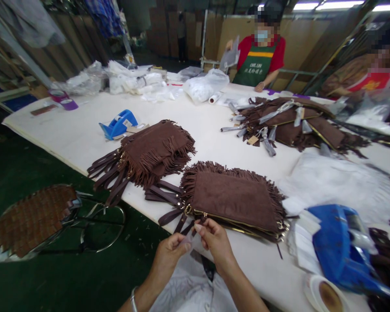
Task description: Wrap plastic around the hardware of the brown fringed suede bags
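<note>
Left hand [174, 248] pinches translucent scrap [190, 238] — right hand [214, 240] at fringed bag [232, 200].

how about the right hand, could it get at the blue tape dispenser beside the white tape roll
Probably yes: the right hand is busy at the near brown bag, but the table edge towards the blue tape dispenser looks unblocked; white papers sit beside it.

Long white tube lights [340, 4] glare at upper right. The dark green floor [123, 268] is dim. Edges look stretched, soft.
</note>
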`<state>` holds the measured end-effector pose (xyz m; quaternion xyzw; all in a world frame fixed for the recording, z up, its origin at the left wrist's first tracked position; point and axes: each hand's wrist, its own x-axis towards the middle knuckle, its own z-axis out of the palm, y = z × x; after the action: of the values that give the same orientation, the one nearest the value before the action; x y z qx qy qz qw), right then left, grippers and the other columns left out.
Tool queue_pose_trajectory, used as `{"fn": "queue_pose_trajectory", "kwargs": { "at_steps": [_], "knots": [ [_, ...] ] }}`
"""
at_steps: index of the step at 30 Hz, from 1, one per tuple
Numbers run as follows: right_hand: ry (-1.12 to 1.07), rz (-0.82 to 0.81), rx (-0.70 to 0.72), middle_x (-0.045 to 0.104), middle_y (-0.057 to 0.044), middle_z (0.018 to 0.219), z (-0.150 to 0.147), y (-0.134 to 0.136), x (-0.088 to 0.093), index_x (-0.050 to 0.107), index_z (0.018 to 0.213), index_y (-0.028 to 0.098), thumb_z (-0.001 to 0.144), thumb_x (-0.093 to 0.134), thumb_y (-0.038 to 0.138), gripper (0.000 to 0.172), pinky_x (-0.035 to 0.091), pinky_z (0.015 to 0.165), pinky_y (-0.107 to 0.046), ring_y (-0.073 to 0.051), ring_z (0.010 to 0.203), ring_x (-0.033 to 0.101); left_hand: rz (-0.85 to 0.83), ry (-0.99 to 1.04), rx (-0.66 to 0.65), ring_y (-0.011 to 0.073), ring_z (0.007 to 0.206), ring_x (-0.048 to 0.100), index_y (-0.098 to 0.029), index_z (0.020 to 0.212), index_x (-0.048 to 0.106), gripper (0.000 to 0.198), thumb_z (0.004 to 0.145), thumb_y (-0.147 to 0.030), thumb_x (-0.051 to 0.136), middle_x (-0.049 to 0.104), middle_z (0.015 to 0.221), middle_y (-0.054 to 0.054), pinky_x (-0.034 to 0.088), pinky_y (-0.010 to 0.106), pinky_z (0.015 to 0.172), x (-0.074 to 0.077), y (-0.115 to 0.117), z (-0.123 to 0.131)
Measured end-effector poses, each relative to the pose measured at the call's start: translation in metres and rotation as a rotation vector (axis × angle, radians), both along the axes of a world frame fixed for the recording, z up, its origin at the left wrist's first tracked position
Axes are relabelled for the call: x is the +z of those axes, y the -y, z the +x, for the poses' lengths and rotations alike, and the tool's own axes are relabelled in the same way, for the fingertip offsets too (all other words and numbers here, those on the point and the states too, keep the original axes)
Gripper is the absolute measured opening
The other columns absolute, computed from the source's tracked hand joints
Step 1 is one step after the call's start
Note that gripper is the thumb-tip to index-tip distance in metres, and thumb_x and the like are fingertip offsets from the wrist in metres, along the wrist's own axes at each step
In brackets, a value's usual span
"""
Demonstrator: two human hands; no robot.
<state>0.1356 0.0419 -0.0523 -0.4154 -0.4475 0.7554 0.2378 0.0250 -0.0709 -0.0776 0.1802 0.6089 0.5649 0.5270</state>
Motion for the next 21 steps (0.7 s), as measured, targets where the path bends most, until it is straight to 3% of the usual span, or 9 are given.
{"fn": "queue_pose_trajectory", "kwargs": {
  "at_steps": [4, 8, 11, 15, 21],
  "knots": [
    [0.031, -0.024, 0.009, 0.046, 0.009, 0.050, 0.001, -0.002, -0.002, 0.055, 0.069, 0.018, 0.066, 0.074, 0.048, 0.036, 0.018, 0.038, -0.019, -0.004, 0.038, 0.026, -0.052, 0.131, 0.080, 0.0169, 0.059, 0.060, -0.013, 0.077, 0.067, 0.036, 0.066, -0.046, 0.077, 0.070, 0.069, 0.006, 0.043, 0.026, 0.059, 0.012, -0.008, 0.008],
    [0.035, -0.019, 0.027, 0.054, 0.006, 0.056, 0.003, -0.004, -0.001, 0.051, 0.063, 0.018, 0.064, 0.075, 0.050, 0.040, 0.019, 0.039, -0.019, -0.004, 0.039, 0.029, -0.056, 0.186, 0.121, 0.0171, 0.059, 0.061, -0.013, 0.077, 0.066, 0.040, 0.067, -0.051, 0.075, 0.072, 0.071, 0.008, 0.044, 0.027, 0.060, 0.022, -0.018, 0.016],
    [0.030, 0.006, 0.029, 0.053, 0.006, 0.054, 0.007, -0.005, 0.000, 0.058, 0.071, 0.017, 0.067, 0.073, 0.053, 0.039, 0.021, 0.039, -0.019, -0.005, 0.039, 0.032, -0.044, 0.179, 0.133, 0.0166, 0.060, 0.062, -0.013, 0.077, 0.066, 0.038, 0.069, -0.050, 0.074, 0.072, 0.071, 0.008, 0.044, 0.026, 0.060, 0.023, -0.023, 0.017],
    [0.017, 0.006, -0.153, 0.038, 0.009, 0.044, 0.007, -0.005, 0.002, 0.062, 0.080, 0.015, 0.078, 0.062, 0.058, 0.043, 0.021, 0.041, -0.020, -0.005, 0.039, 0.027, -0.037, 0.129, 0.118, 0.0158, 0.060, 0.061, -0.013, 0.077, 0.067, 0.036, 0.069, -0.047, 0.074, 0.071, 0.071, 0.007, 0.043, 0.025, 0.060, 0.021, -0.027, 0.013],
    [-0.126, -0.219, -0.334, 0.033, 0.011, 0.046, -0.006, -0.002, 0.000, 0.052, 0.070, 0.020, 0.067, 0.075, 0.053, 0.041, 0.025, 0.041, -0.020, -0.006, 0.041, 0.026, -0.026, 0.145, 0.106, 0.0151, 0.059, 0.058, -0.013, 0.077, 0.067, 0.037, 0.066, -0.048, 0.076, 0.069, 0.069, 0.006, 0.042, 0.024, 0.058, 0.021, -0.034, 0.009]
  ]
}}
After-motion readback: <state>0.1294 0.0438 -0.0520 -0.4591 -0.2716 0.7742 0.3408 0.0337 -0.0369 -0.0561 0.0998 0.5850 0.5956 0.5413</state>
